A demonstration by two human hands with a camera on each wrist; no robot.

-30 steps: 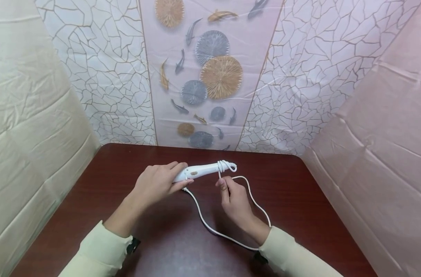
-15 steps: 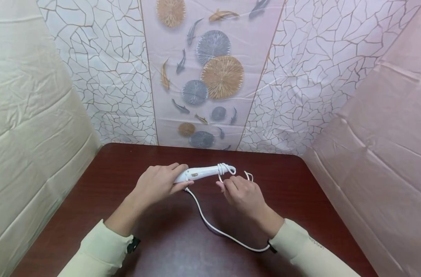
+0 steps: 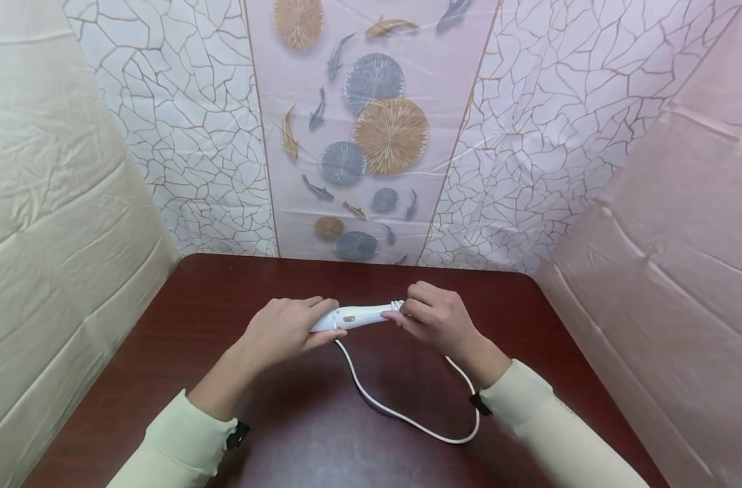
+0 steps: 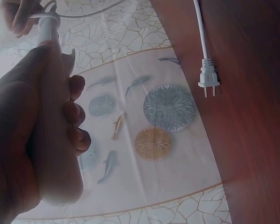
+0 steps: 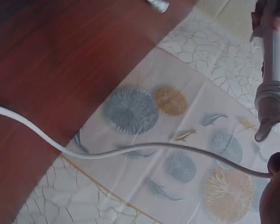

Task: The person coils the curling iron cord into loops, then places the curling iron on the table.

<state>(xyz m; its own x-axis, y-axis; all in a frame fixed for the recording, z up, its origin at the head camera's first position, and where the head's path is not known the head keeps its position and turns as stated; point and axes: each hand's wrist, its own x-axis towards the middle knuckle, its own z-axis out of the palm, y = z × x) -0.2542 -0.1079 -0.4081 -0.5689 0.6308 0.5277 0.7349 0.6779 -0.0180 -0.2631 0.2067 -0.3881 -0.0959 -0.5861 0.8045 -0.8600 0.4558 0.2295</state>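
Note:
My left hand [image 3: 285, 332] grips a white hair-styling iron [image 3: 364, 316] by one end, fingers curled round its body in the left wrist view. The iron is held above the table, its small gold button facing up. Several turns of white cord [image 5: 273, 91] lie round its far, narrow end. Beside that end my right hand [image 3: 440, 317] pinches the loose cord [image 5: 177, 145], thumb close to the wraps. From there the cord loops down toward the front and back under the left hand. Its two-pin plug [image 4: 208, 77] shows over the table in the left wrist view.
A dark red-brown table [image 3: 322, 434] lies beneath both hands. Patterned cloth [image 3: 377, 135] with fish and round shapes hangs behind its far edge. Pale cloth walls [image 3: 59, 237] stand on the left and right.
My right hand has swung up and right with the cord, from below the narrow end to beside and over it. The left hand and iron have shifted only slightly.

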